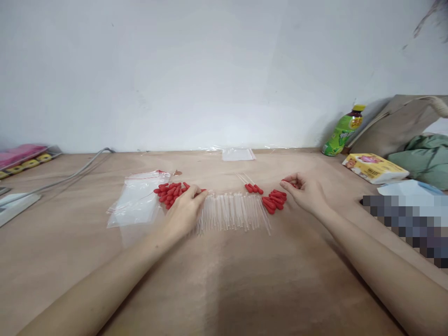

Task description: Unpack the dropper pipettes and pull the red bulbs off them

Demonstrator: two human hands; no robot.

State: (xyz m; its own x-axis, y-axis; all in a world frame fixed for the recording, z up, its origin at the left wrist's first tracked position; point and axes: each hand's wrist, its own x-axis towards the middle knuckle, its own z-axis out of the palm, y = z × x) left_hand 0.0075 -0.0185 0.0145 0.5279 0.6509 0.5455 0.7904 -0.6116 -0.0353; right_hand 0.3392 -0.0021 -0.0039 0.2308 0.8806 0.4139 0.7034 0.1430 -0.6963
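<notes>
My left hand (185, 207) is closed in a pinch beside a heap of red rubber bulbs (171, 192), with a bit of red at its fingertips. Under and right of those fingertips lies a row of thin clear dropper tubes (231, 212), side by side. My right hand (305, 190) is raised a little to the right, fingers curled around red rubber bulbs that show between them. Near it is a smaller pile of red bulbs (276, 200), by the row's right end. Behind the row, several droppers (254, 188) have red bulbs with thin tubes pointing away.
Clear zip bags (138, 198) lie on the wooden table (157, 289), left of the heap. Another bag (238, 154) is by the wall. A green bottle (343, 130), a yellow box (375, 168) and a cloth (422, 156) stand right. A grey cable (77, 173) runs at left.
</notes>
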